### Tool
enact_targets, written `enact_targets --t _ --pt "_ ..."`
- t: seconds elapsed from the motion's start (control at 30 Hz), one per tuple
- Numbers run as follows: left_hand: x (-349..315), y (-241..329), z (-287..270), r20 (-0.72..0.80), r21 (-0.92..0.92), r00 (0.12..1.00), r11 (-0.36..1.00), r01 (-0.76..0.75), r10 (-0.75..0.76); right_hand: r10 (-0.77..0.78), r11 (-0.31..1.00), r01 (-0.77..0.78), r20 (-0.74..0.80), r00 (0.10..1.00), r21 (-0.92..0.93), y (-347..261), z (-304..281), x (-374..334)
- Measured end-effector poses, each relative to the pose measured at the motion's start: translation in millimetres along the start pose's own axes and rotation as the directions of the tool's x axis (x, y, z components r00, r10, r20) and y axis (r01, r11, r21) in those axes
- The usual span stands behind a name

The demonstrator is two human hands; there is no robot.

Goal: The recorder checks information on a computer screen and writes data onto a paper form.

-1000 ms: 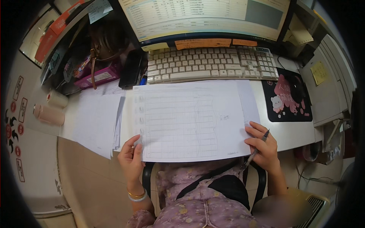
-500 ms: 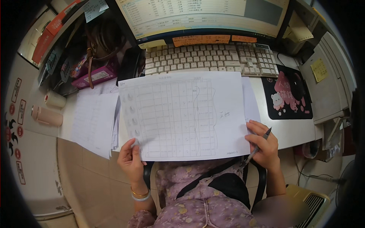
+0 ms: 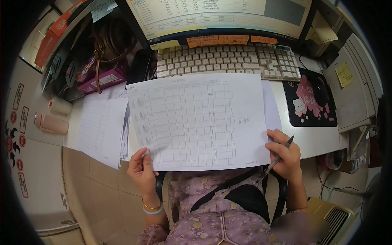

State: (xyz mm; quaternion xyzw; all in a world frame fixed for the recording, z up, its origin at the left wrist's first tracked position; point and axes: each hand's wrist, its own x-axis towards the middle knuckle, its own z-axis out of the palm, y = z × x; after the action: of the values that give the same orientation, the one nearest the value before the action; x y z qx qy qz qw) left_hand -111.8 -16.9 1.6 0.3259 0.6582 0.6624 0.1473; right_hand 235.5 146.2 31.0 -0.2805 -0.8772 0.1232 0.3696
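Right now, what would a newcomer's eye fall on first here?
Probably the big white printed sheet in the middle, left hand at its lower left corner, right hand at its right edge with a pen. Next, the lit monitor at the top, behind the pale keyboard, and the black-and-pink mouse pad on the right.

monitor [image 3: 220, 18] cropped above, sheet [image 3: 200, 122] mostly illegible

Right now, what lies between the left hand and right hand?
The head view shows a printed sheet spanning the stretch from the left hand to the right hand, with a second sheet showing past its right edge.
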Motion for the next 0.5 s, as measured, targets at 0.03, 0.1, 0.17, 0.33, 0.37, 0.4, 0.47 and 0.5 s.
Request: enact_targets --t 0.03,0.1,0.17,0.33,0.37,0.4,0.47,0.5 --pt "-0.1 0.7 1.0 -0.007 -0.006 1.000 1.000 0.007 -0.007 0.002 1.000 -0.002 -0.002 1.000 -0.002 -0.3 -0.1 -0.1" --pt "-0.2 1.0 1.7 -0.014 -0.012 1.000 1.000 0.015 -0.015 0.004 1.000 -0.004 -0.003 1.000 -0.005 -0.3 -0.1 -0.6" --pt "-0.3 0.7 1.8 -0.012 -0.018 1.000 1.000 0.010 -0.010 0.001 1.000 -0.001 0.000 1.000 -0.005 0.5 0.2 -1.5" --pt "-0.4 0.1 0.4 -0.013 -0.011 1.000 1.000 0.012 -0.012 0.000 1.000 0.000 0.000 1.000 -0.005 1.3 1.6 -1.9" --pt "-0.6 0.1 0.3 -0.016 -0.010 1.000 1.000 0.015 -0.016 -0.001 1.000 0.000 -0.004 1.000 -0.008 1.4 2.5 -1.9" --pt "-0.4 0.3 0.4 -0.016 -0.010 1.000 1.000 0.016 -0.017 0.000 1.000 0.000 -0.004 1.000 -0.008 0.8 1.8 -1.0" --pt "0.0 0.3 0.4 -0.003 -0.006 1.000 1.000 0.013 -0.013 0.006 1.000 -0.006 -0.003 1.000 -0.009 -0.9 0.0 1.3" --pt "-0.1 0.3 0.2 -0.006 -0.004 1.000 1.000 0.013 -0.013 0.005 1.000 -0.005 -0.002 1.000 -0.006 -1.0 0.4 1.3"
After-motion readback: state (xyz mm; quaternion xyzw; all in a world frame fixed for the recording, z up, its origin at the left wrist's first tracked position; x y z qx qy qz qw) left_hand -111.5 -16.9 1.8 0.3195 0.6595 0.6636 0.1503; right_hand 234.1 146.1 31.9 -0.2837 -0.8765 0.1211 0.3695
